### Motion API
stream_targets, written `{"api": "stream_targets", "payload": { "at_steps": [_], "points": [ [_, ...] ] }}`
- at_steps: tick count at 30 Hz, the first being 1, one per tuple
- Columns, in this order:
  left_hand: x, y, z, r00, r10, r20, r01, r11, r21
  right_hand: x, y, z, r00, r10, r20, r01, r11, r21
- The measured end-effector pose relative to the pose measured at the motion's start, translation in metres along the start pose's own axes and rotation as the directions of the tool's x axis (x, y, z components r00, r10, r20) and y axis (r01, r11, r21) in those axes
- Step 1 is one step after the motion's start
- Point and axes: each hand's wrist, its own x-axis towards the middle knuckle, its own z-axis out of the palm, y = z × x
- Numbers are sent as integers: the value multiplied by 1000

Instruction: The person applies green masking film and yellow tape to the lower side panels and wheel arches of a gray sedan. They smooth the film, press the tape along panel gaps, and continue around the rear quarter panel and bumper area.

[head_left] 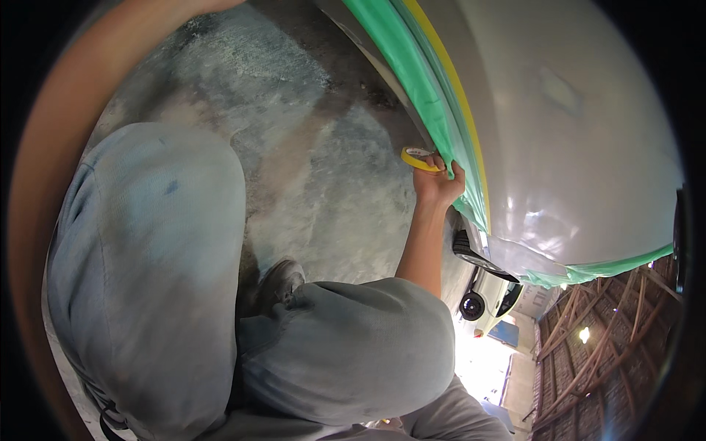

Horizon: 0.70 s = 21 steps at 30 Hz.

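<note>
My right hand (pixel 439 185) is closed around a roll of yellow tape (pixel 418 162), with its fingers also gripping the edge of green plastic masking film (pixel 425 92). The film runs in a long curved strip along the lower edge of a glossy grey car body panel (pixel 581 147). A line of yellow tape (pixel 462 92) follows the film's border on the panel. On the left, my left forearm (pixel 62 110) reaches up to the top edge of the picture, where the hand itself is cut off.
My bent knees (pixel 154 242) in grey trousers fill the lower left, above a stained concrete floor (pixel 331 191). Beyond the panel stand a tyre (pixel 478 257) and a light-coloured car (pixel 485 294). A roof with wooden beams (pixel 588 353) shows at lower right.
</note>
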Motion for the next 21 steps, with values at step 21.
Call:
{"api": "stream_targets", "payload": {
  "at_steps": [21],
  "points": [
    [2, 8, -7, 997, 79, -16, -74, 974, 215, 56, -35, -103, 982, 149, -114, -144, 988, 51]
  ]
}}
